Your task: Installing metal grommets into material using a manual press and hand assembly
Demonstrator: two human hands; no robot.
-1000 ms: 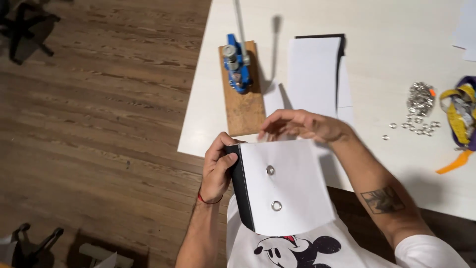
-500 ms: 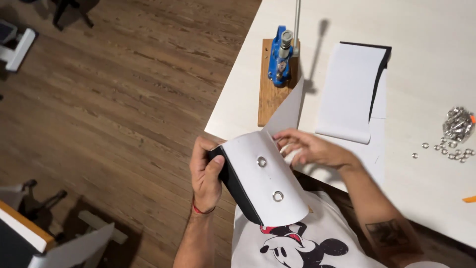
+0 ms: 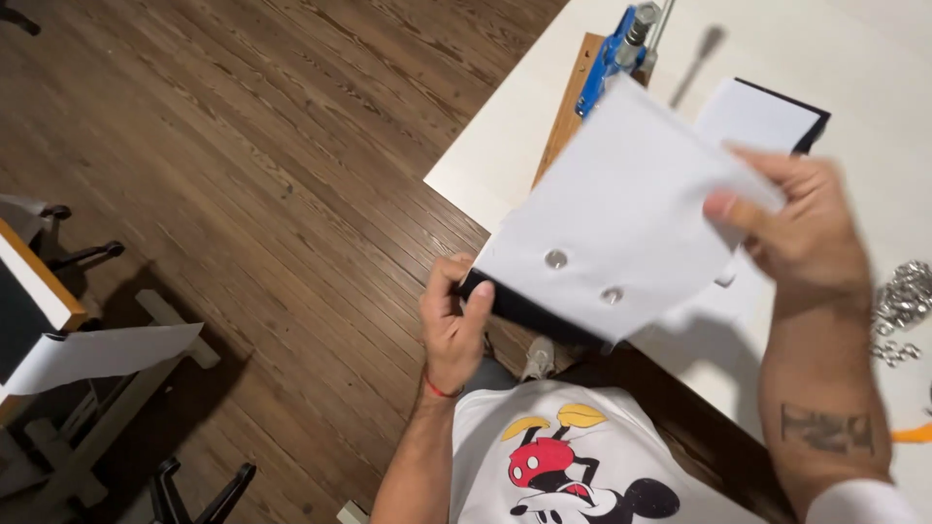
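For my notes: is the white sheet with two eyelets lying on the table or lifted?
Lifted: both hands, left hand and right hand, hold the white sheet above the table.

A white sheet (image 3: 631,209) with two metal eyelets (image 3: 556,258) and a black spine is held above the near left corner of the white table (image 3: 505,155). Its spine is pinched by the left hand (image 3: 451,325); its far edge is gripped by the right hand (image 3: 801,233). A blue press (image 3: 612,49) on a wooden board is seen along the table's left edge, and loose eyelets (image 3: 903,301) lie at the right
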